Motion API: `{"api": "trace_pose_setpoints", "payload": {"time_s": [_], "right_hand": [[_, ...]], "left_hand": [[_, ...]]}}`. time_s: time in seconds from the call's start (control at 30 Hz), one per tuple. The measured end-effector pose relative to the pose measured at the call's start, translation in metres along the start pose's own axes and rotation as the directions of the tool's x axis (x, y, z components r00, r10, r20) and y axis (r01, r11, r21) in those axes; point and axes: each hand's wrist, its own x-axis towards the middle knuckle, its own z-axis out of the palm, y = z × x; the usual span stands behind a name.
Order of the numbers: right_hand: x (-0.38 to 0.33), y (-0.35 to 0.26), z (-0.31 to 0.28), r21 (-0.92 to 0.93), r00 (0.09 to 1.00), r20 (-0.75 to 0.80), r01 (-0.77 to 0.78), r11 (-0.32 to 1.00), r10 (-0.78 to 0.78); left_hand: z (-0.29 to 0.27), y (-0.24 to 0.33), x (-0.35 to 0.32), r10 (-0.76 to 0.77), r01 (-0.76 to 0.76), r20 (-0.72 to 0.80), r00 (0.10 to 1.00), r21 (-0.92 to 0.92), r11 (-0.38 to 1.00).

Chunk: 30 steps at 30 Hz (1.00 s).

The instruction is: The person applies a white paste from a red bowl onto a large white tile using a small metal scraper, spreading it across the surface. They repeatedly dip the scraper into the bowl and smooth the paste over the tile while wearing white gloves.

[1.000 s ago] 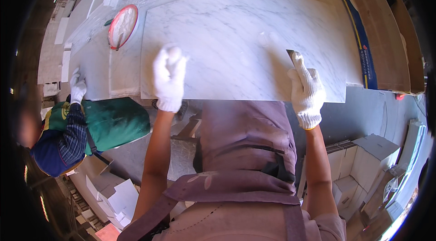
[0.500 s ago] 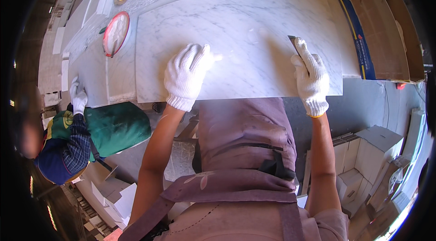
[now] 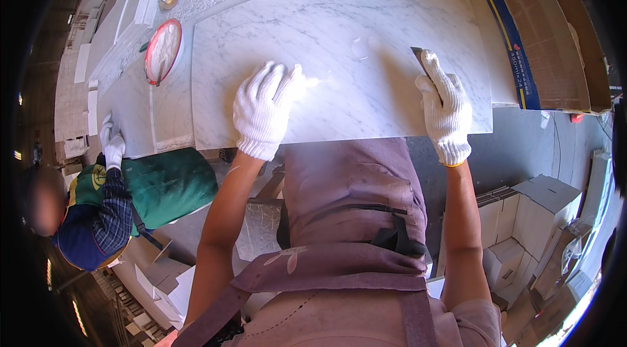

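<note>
A round red-rimmed bowl (image 3: 162,51) of white paste sits off the white marble slab (image 3: 339,40)'s left edge. The left hand (image 3: 264,108) lies open and flat near the slab's front edge, now farther in; the right hand (image 3: 446,107) grips a dark scraper blade (image 3: 418,57).

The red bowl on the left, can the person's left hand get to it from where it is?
Probably yes. The left hand lies flat on the marble slab, and the red bowl sits just off the slab's left edge. Only bare stone lies between them, with nothing in the way.
</note>
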Motion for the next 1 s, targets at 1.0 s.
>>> {"api": "trace_pose_setpoints", "payload": {"time_s": [1.0], "right_hand": [[0.000,0.002,0.001,0.029,1.000,-0.019,0.002,1.000,-0.001]], "left_hand": [[0.032,0.007,0.026,-0.075,0.074,-0.058,0.996,-0.025,0.997]]}}
